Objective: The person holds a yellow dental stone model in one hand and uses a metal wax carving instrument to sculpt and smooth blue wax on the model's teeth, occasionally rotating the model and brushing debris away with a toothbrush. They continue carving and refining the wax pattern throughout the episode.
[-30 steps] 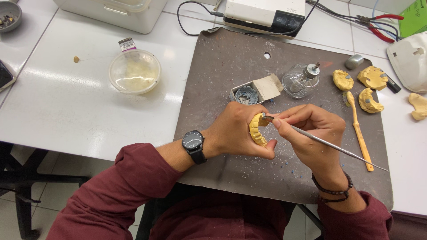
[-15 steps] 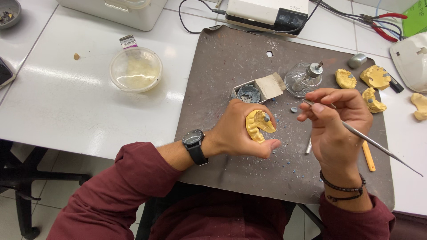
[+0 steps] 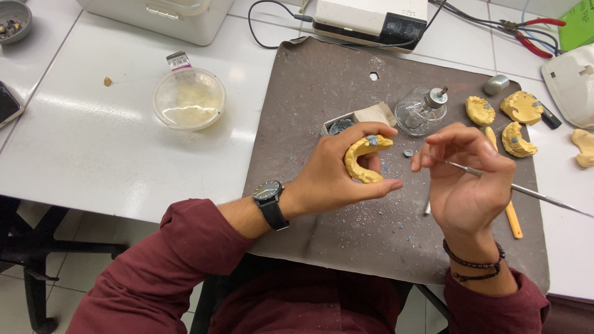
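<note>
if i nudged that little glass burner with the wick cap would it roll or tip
The glass burner looks squat and wide-bodied, standing upright on the grey mat, so it would probably slide rather than tip. On its side the rounded body might roll. Clear glass, so likely fragile.

Five yellow dental casts: one point(image 3: 364, 159) over the grey mat point(image 3: 309, 93), three point(image 3: 480, 110) point(image 3: 521, 106) point(image 3: 517, 139) at its right edge, one point(image 3: 584, 147) beyond it. One glass burner point(image 3: 421, 111) on the mat. One round lidded tub point(image 3: 189, 98) left of it. Two pliers point(image 3: 532, 34) — past its far right corner.
</note>
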The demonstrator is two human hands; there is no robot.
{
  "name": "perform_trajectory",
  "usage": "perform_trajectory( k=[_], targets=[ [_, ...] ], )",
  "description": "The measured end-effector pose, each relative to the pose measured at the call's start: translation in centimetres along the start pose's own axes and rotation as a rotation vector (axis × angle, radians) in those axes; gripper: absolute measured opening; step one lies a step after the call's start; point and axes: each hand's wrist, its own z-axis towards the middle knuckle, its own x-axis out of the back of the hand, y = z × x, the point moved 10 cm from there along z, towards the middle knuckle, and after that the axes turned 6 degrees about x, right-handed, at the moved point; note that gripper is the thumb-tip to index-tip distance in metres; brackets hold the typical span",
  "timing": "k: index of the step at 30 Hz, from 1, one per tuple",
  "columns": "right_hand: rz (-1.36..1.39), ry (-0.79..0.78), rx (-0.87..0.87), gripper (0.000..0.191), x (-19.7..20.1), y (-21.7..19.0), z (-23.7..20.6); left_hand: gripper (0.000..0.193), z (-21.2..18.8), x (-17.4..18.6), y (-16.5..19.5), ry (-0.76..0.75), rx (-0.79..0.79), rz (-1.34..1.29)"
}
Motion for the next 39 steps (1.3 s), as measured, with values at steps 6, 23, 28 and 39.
perform_trajectory(
  k=[6,23,28,39],
  targets=[
    [-0.188,-0.024,0.147,0.035,-0.1,-0.5,-0.4,0.064,-0.1,-0.3,0.6,-0.021,-0.107,0.032],
    [-0.9,-0.333,0.776,0.051,-7.3,-5.7,-2.8,0.058,-0.1,-0.6,0.1,-0.062,-0.075,-0.024],
    [-1.128,-0.222,0.573,0.035,-2.3,-5.3,-0.5,0.062,-0.1,-0.6,0.2,-0.078,-0.062,-0.033],
    [-1.795,-0.342,0.091,0.034,8.9,-2.3,0.2,0.07,0.1,-1.8,-2.8,-0.231,0.25,-0.47]
  ],
)
